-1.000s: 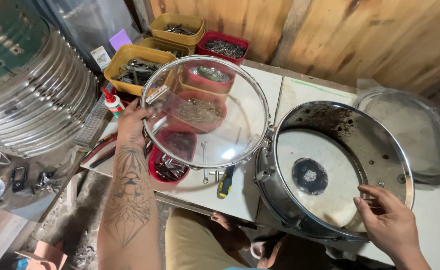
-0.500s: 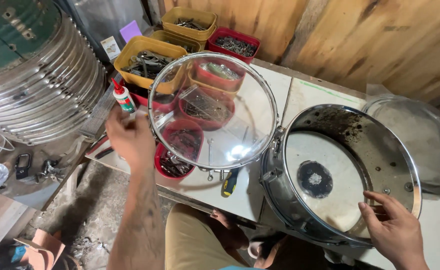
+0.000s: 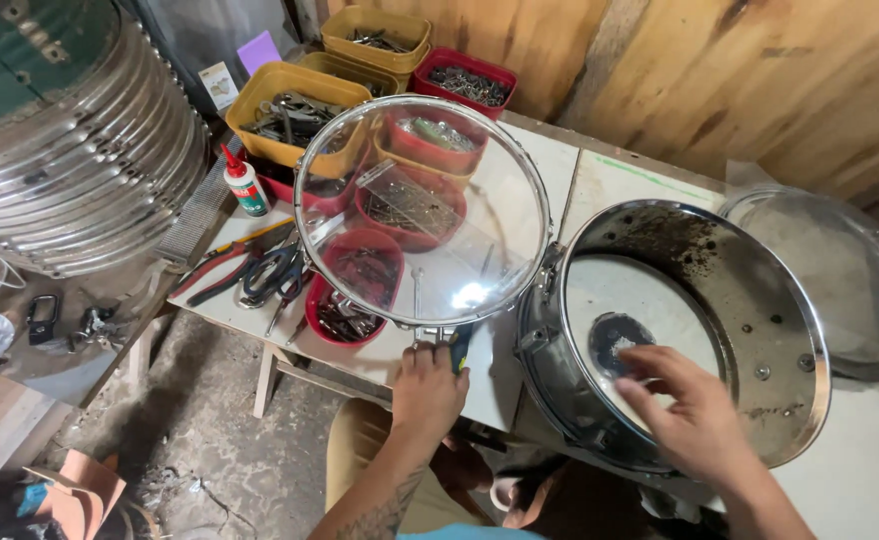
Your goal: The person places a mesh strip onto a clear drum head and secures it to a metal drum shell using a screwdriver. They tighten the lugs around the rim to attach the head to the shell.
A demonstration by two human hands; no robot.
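clear drumhead (image 3: 422, 210): now lying over red tubs (image 3: 350, 295) on the table (image 3: 600, 170), released. left hand (image 3: 428, 385) has dropped to its near rim, fingers curled, grip unclear. right hand (image 3: 695, 410) moved over drum shell (image 3: 675, 330), fingers spread.

Soft daylight, glare on the clear drumhead (image 3: 423, 210), motion blur on the right hand (image 3: 695, 415).

Right hand (image 3: 695, 415) motion-blurred, fingers indistinct. Left hand (image 3: 428, 388) covers what it grips at the clear head (image 3: 422, 210) rim; tool handle (image 3: 460, 348) only partly seen. Bin (image 3: 380, 30) contents too small to tell. Hoop stack (image 3: 70, 150) cut off top-left.
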